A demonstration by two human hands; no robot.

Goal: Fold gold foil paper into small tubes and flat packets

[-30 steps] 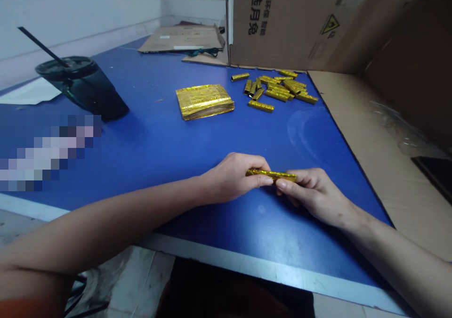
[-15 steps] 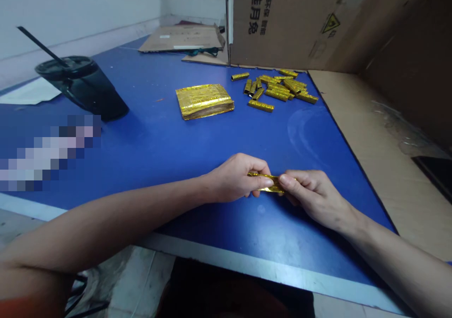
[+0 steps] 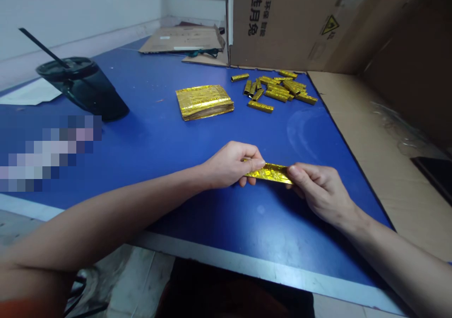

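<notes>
A narrow strip of crinkled, shiny gold foil is held between two bare hands, over the near part of a blue-topped bench, right of centre. The left hand has its grip closed around the strip's left end, thumb on top and fingertips curled below. The right hand pinches the right end, its thumb pressing on the foil. The thin material looks easy to crush, so light, even pressure at both ends, with the thumbs in line along the strip and a gentle outward pull, would likely hold it flat and straight.

The strip's long axis runs left to right, its right end slightly nearer the viewer. The broad, glossy face is turned up and toward the viewer.

Farther off, left of the strip, lies a flat, rectangular stack of gold foil pieces. To the stack's right is a loose scatter of short gold foil tubes, pointing various ways. Behind them stands a large brown cardboard box. At the left is a dark, translucent cup with a black straw.
</notes>
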